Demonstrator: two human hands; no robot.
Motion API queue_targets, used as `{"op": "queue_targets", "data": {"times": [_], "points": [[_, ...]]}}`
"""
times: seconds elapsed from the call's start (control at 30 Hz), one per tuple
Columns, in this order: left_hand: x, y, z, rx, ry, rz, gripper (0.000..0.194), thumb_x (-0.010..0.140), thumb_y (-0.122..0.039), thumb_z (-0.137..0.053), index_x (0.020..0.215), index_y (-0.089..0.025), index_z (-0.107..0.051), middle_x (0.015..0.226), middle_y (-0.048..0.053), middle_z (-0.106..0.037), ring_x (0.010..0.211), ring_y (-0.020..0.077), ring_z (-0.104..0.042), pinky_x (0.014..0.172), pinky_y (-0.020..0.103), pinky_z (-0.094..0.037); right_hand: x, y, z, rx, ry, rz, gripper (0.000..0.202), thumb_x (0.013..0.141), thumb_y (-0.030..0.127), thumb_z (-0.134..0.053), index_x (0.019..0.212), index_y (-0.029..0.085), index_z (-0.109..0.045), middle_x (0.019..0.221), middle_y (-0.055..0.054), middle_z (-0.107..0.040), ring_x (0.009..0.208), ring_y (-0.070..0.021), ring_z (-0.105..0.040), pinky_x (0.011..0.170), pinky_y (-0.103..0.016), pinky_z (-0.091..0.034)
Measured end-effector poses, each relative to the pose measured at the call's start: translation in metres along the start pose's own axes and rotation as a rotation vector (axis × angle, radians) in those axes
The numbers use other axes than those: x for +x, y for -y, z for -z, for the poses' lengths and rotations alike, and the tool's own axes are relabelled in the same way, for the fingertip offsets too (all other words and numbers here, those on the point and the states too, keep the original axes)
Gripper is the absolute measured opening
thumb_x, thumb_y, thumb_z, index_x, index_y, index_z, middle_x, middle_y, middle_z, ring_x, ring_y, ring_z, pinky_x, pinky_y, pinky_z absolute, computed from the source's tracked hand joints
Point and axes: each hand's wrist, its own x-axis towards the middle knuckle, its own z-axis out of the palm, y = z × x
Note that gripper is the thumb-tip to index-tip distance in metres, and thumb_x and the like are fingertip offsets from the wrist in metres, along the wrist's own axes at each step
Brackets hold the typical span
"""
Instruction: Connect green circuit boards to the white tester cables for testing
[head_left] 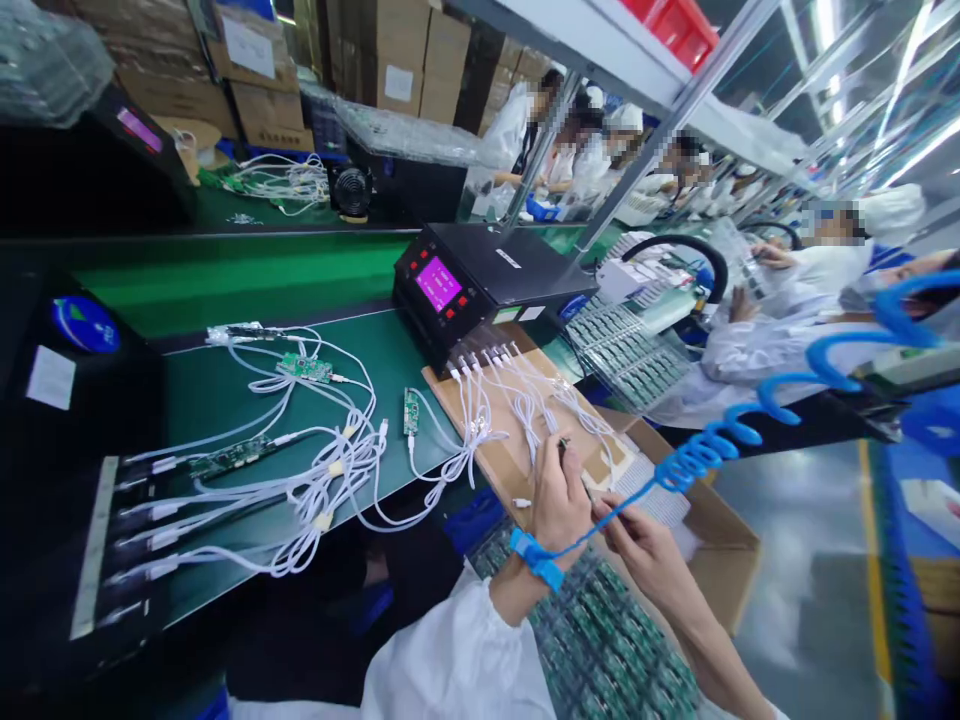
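Note:
My left hand (pixel 559 500), with a blue strap (pixel 536 560) round its wrist, is closed on a small circuit board (pixel 564 443), mostly hidden by the fingers. Close beside it on the right, my right hand (pixel 637 540) pinches something small at the board's lower end; what it is cannot be made out. Both hands are above the cardboard (pixel 499 455) and a tray of green boards (pixel 607 640). White cables (pixel 525 405) run from the black tester with a pink screen (pixel 439 284) to just beyond my hands.
On the green table (pixel 187 390) at left lie tangled white cables (pixel 330 480) and circuit boards (pixel 304 367). A black box (pixel 45 480) stands far left. A coiled blue cord (pixel 697 455) crosses at right above an open carton (pixel 724 540). Other people work at the back right.

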Motion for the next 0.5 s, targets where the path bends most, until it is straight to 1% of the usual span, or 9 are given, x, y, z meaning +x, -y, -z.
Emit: {"op": "queue_targets", "data": {"times": [0.07, 0.2, 0.3, 0.4, 0.5], "points": [[-0.001, -0.003, 0.000, -0.009, -0.059, -0.007, 0.040, 0.108, -0.034, -0.038, 0.139, -0.017, -0.057, 0.142, 0.017, -0.063, 0.133, 0.0233, -0.058, 0.114, 0.038, -0.045, 0.003, 0.007, 0.001, -0.009, 0.002, 0.051, 0.057, 0.095, 0.070, -0.055, 0.100, 0.018, -0.076, 0.073, -0.005, -0.068, 0.061, -0.0165, -0.056, 0.059, -0.027, -0.051], [-0.001, -0.015, 0.007, 0.016, -0.109, 0.054, 0.042, 0.110, -0.039, -0.035, 0.140, -0.017, -0.055, 0.129, 0.016, -0.067, 0.118, 0.0225, -0.065, 0.106, 0.037, -0.049, 0.010, 0.015, -0.001, -0.042, -0.007, 0.128, 0.053, 0.098, 0.067, -0.054, 0.102, 0.018, -0.076, 0.080, -0.008, -0.074, 0.070, -0.0212, -0.066, 0.069, -0.032, -0.056], [-0.001, -0.023, 0.017, 0.016, -0.143, 0.055, 0.040, 0.109, -0.040, -0.036, 0.137, -0.018, -0.056, 0.120, 0.014, -0.068, 0.110, 0.0222, -0.066, 0.100, 0.036, -0.051, 0.013, 0.018, -0.007, -0.050, -0.011, 0.193, 0.047, 0.101, 0.058, -0.052, 0.104, 0.018, -0.075, 0.086, -0.009, -0.076, 0.069, -0.0206, -0.066, 0.066, -0.032, -0.055], [0.000, -0.024, 0.021, 0.031, -0.188, 0.066, 0.038, 0.110, -0.042, -0.036, 0.133, -0.020, -0.057, 0.110, 0.010, -0.068, 0.092, 0.0194, -0.066, 0.090, 0.035, -0.053, 0.014, 0.023, -0.013, -0.049, 0.005, 0.254, 0.041, 0.103, 0.051, -0.050, 0.108, 0.018, -0.075, 0.085, -0.008, -0.076, 0.069, -0.0204, -0.066, 0.070, -0.032, -0.055], [0.000, -0.020, 0.018, 0.058, -0.214, 0.074, 0.039, 0.110, -0.043, -0.033, 0.131, -0.021, -0.057, 0.104, 0.007, -0.067, 0.075, 0.0161, -0.061, 0.079, 0.033, -0.053, 0.014, 0.029, -0.017, -0.042, -0.004, 0.267, 0.040, 0.104, 0.048, -0.049, 0.111, 0.018, -0.074, 0.089, -0.009, -0.077, 0.074, -0.0216, -0.069, 0.076, -0.034, -0.057]]}}
